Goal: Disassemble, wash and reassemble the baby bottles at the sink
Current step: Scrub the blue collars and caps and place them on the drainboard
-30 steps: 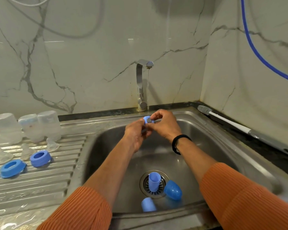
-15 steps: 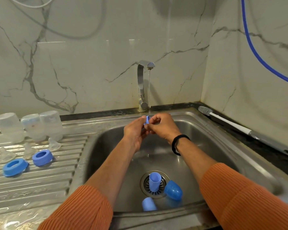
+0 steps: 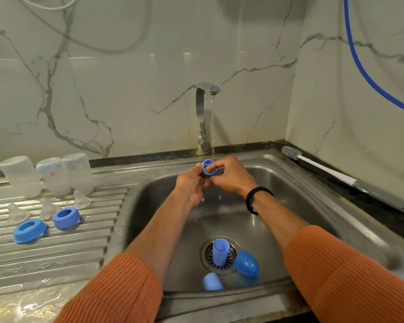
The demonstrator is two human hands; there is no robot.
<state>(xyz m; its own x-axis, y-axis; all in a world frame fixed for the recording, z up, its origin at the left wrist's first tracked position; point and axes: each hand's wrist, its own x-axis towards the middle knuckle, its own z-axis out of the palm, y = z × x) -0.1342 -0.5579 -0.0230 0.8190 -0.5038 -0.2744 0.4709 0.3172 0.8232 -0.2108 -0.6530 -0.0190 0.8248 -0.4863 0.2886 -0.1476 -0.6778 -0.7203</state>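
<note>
Both hands were up under the tap (image 3: 208,89), and between them sat a small blue collar ring (image 3: 207,167), right in the thin stream of water. The left hand (image 3: 191,185) had its grip closed on the ring's near side, fingers curled round it; the right hand (image 3: 231,177) pinched the far edge with thumb and fingertips. So neither grip was released, both were grasping that one ring.

By my reckoning that ring was a light, stiff bit of plastic, and wet, so slippery. The rim looked the sensible place to take hold, pinched across its wall, since a flat squeeze on a wet face would let it shoot away.

Below the grip, down in the sink (image 3: 324,190), three more blue pieces waited: a pale cap (image 3: 220,251) standing open end up on the drain strainer (image 3: 231,264), a darker domed cap (image 3: 246,262) leaning just beside it, and another pale cap (image 3: 212,281) nearer the front wall. Whether any held water, I could not tell.

Well off to the left of the grip, on the ribbed tabletop (image 3: 56,252), three clear bottle bodies (image 3: 49,176) stood upside down and looked empty, with clear teats (image 3: 47,207) and two blue collars (image 3: 47,223) in front of them. Off to the right, a bottle brush (image 3: 317,166) lay along the sink edge.
</note>
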